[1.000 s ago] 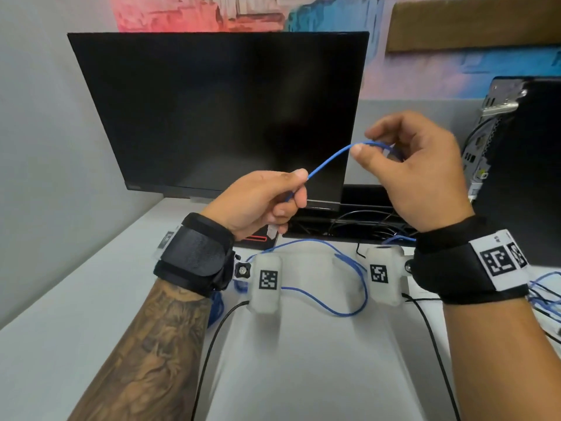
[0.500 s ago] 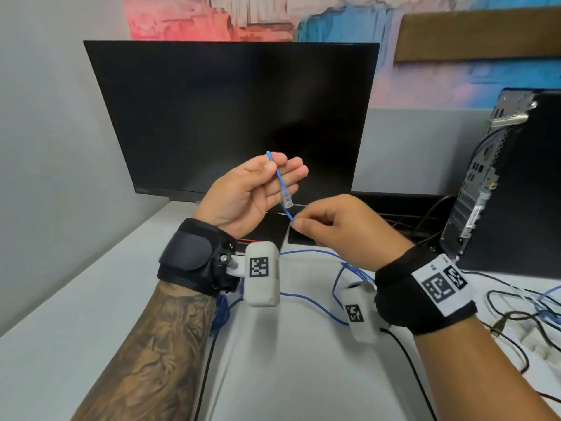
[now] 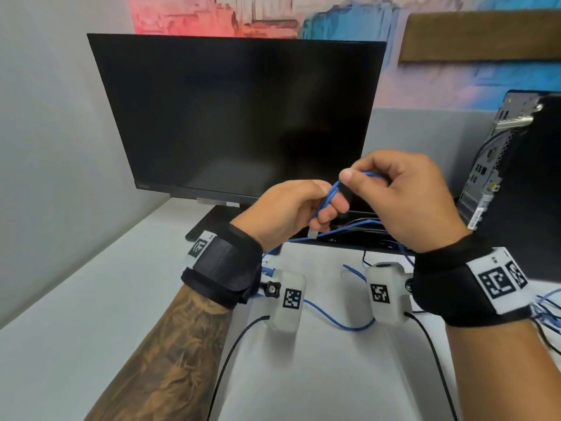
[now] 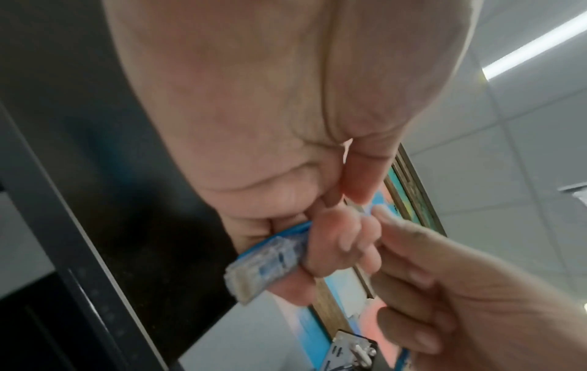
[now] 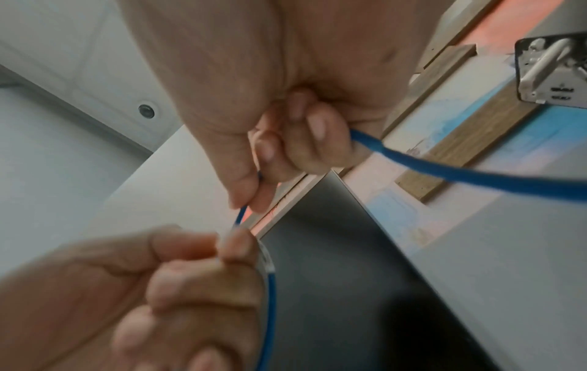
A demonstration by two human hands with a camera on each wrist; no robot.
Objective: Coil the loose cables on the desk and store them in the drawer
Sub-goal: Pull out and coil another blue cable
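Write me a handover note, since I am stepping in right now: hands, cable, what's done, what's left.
Left hand: grips the blue cable near its plug, a turn or so gathered.
Right hand: pinches the same cable just beside the left hand, feeding it.
The rest of the cable trails onto the desk below the monitor.
Done: coil started.
Left: finish coiling, other cables at the right edge, then the drawer, not in view.

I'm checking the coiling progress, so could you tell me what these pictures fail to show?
- Loops made: the left hand curls over the blue cable in the head view.
- Drawer: in no view.
- Cable's far end: lost behind the right hand.
- Clear plug: blurred in the left wrist view.
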